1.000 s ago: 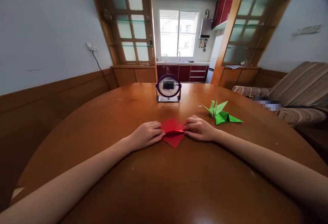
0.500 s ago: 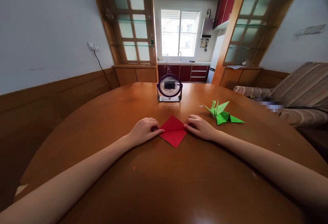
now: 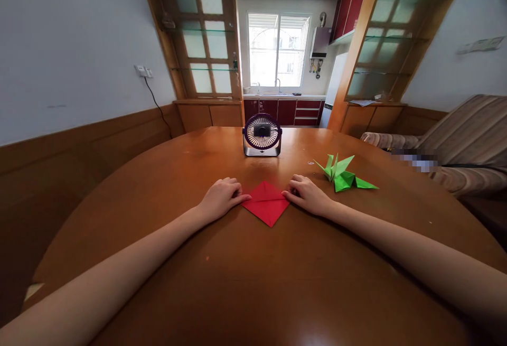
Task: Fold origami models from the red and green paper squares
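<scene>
A red sheet of origami paper [image 3: 266, 211] lies on the brown table in a diamond shape, with a crease running across its middle from side to side. At its left corner my left hand [image 3: 225, 197] is closed, thumb stretched along the paper's edge and fingers curled. My right hand [image 3: 307, 194] pinches the opposite corner, its thumb and curled fingers at the tip. What lies under the curled fingers of both hands is hidden. To the right of my right hand sits a green folded-paper crane [image 3: 344, 174].
Beyond the paper a small dark purple desk fan [image 3: 262, 133] stands on the wooden table [image 3: 237, 282]. A striped armchair [image 3: 467, 140] is at the right. Shelves and a kitchen with a window [image 3: 278, 50] are behind.
My left hand has shifted slightly left and away from me, showing more of the paper's left corner. My right hand has moved a little left. The crease across the paper shows more plainly.
</scene>
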### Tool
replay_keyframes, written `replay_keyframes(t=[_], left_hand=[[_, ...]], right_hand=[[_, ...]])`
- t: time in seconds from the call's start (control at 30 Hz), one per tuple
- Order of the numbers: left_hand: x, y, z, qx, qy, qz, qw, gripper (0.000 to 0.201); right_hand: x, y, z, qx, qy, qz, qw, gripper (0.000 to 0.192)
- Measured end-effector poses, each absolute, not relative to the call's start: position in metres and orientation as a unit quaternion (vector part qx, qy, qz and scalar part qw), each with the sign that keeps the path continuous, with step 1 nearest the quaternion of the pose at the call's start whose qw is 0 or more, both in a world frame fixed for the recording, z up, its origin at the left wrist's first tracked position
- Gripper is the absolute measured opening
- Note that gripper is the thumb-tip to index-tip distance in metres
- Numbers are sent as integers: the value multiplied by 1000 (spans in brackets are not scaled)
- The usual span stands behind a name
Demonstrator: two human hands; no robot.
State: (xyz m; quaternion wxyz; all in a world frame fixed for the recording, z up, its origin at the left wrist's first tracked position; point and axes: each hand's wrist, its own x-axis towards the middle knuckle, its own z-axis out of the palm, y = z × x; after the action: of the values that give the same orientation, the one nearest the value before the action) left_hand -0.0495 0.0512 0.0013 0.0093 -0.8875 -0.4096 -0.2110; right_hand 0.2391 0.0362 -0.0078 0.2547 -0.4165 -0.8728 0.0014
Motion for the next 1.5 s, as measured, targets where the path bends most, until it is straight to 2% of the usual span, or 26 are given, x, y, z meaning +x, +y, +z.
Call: replay_keyframes(t=[0.23, 0.4, 0.57, 0.9, 0.97, 1.07, 1.3, 1.5], left_hand=[[-41, 42, 4, -916, -334, -218, 40, 27], [-18, 32, 0, -947, -277, -165, -13, 41], [-9, 36, -4, -956, -276, -71, -73, 64], [-6, 34, 5, -946, -309, -2, -97, 86], [-6, 35, 6, -946, -310, -12, -94, 82], [-3, 41, 6, -945, -311, -59, -78, 62], [11, 54, -1, -935, -312, -165, -17, 33], [11, 56, -5, -925, -326, -188, -57, 26]], right_hand=[[239, 37, -9, -420, -872, -4, 251, 24], [239, 36, -8, -419, -872, 0, 253, 22], [239, 36, -8, -417, -871, 1, 259, 21], [237, 35, -10, -421, -872, -54, 244, 21], [237, 34, -10, -407, -876, -95, 239, 19], [237, 31, -8, -352, -896, -150, 226, 17], [240, 26, -2, -270, -925, -146, 225, 21], [241, 28, -1, -209, -950, -151, 176, 29]])
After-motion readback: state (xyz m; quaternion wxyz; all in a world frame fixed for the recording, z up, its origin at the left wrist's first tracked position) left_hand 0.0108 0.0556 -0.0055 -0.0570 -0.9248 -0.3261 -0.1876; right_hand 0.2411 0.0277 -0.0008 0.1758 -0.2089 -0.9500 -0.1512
